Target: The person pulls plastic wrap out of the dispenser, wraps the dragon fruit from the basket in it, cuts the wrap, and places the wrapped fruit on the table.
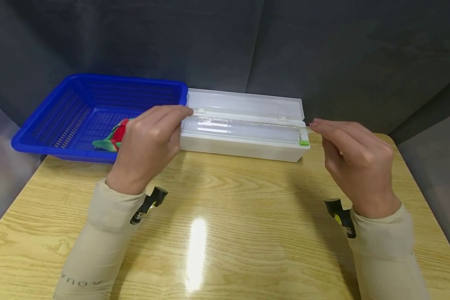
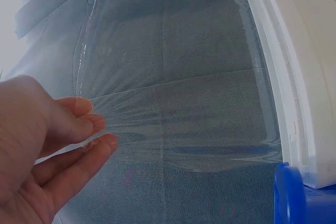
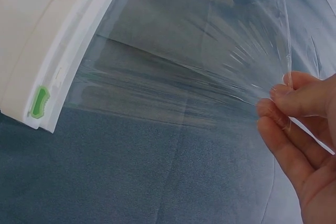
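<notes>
A sheet of clear plastic wrap (image 1: 243, 123) stretches out of a long white dispenser box (image 1: 240, 150) whose lid (image 1: 243, 102) stands raised at the back. My left hand (image 1: 150, 143) pinches one corner of the wrap between thumb and fingertips, just off the box's left end. At the other corner, my right hand (image 1: 360, 162) pinches the film the same way, beyond the box's right end. Creases fan out from both pinches in the wrist views, and the film (image 3: 173, 66) hangs taut between the hands and the box. A green slider (image 3: 39, 102) sits at the box's right end.
A blue plastic basket (image 1: 69, 150) stands left of the box, its rim against the box's end. Inside it lies a red and green item (image 1: 118, 135), partly hidden behind my left hand. Dark cloth (image 1: 225, 41) hangs behind the wooden table (image 1: 247, 233).
</notes>
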Available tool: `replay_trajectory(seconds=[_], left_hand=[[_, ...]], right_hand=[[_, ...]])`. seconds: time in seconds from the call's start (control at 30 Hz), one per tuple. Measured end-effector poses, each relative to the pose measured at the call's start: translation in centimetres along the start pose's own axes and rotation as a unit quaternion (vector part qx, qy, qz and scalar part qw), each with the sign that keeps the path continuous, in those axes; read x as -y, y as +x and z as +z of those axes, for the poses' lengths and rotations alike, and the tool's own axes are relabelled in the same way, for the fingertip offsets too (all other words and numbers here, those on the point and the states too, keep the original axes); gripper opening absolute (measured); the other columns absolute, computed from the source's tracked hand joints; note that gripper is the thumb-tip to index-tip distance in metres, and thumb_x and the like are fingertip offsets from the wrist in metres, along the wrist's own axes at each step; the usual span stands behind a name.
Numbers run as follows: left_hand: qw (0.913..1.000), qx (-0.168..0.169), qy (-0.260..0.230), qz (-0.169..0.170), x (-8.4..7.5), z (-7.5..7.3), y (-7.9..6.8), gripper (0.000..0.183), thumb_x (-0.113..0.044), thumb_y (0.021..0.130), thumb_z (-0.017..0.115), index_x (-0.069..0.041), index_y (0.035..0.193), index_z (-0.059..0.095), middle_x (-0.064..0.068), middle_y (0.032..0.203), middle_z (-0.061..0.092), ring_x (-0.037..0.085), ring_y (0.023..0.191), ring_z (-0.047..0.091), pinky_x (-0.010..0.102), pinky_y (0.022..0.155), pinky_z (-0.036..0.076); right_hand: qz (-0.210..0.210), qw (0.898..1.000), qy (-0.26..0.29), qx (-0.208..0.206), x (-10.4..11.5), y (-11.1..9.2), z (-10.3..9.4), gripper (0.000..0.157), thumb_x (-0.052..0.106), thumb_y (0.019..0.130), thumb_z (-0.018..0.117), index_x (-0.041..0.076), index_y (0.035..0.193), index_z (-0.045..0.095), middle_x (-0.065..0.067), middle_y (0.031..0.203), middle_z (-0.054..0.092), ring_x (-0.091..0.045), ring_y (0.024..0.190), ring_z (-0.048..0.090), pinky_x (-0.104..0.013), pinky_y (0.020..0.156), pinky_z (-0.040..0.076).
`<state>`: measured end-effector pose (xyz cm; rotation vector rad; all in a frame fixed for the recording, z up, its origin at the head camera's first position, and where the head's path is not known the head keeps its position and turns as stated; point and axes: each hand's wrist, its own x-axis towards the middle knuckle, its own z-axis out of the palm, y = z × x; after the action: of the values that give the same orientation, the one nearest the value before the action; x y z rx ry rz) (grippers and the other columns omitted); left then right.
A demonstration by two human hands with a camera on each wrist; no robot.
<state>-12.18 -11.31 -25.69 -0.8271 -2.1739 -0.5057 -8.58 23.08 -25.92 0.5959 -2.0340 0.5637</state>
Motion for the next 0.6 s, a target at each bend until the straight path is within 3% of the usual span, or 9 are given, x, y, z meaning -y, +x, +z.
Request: replay_trajectory(seconds=[0.4, 0.6], left_hand=[[0.9998, -0.015, -0.007, 0.005, -0.17, 0.18, 0.13, 0.028, 0.009, 0.097, 0.051, 0.002, 0.107, 0.076, 0.017, 0.107, 0.08, 0.033, 0.1, 0.077, 0.046, 0.092, 0.063], [0.9999, -0.011, -0.006, 0.004, -0.18, -0.04, -0.05, 0.026, 0.007, 0.098, 0.053, 0.001, 0.108, 0.077, 0.017, 0.108, 0.08, 0.033, 0.101, 0.077, 0.046, 0.093, 0.062]], right_hand=[[0.004, 1.0, -0.006, -0.026, 0.17, 0.04, -0.33, 0.028, -0.011, 0.095, 0.057, 0.002, 0.094, 0.082, -0.018, 0.094, 0.08, -0.04, 0.079, 0.074, 0.004, 0.092, 0.035], [0.0, 1.0, 0.0, -0.013, 0.09, 0.21, -0.64, 0.027, -0.011, 0.095, 0.058, 0.002, 0.095, 0.082, -0.019, 0.094, 0.08, -0.04, 0.079, 0.073, 0.003, 0.095, 0.038]])
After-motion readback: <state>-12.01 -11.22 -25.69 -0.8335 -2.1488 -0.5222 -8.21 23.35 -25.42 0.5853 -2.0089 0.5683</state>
